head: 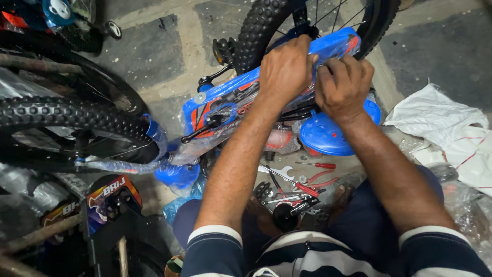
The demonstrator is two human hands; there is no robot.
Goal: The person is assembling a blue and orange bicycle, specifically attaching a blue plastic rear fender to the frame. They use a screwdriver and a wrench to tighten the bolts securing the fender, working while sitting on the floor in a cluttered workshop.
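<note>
A knobbly tyre (66,115) lies at the far left, plastic wrap trailing from it. Right of it, the blue bike frame (225,102), wrapped in clear plastic, slants up across the middle toward a second tyre (256,31). The left hand (284,69) rests curled over the frame's upper part, fingers pressed down on the wrap. Just beside it, the right hand (343,84) pinches the wrap at the frame's top end, fingers bunched. A blue disc (328,136) sits below it. Tools (297,187) lie nearer the person; white cloth (441,118) lies far right.
</note>
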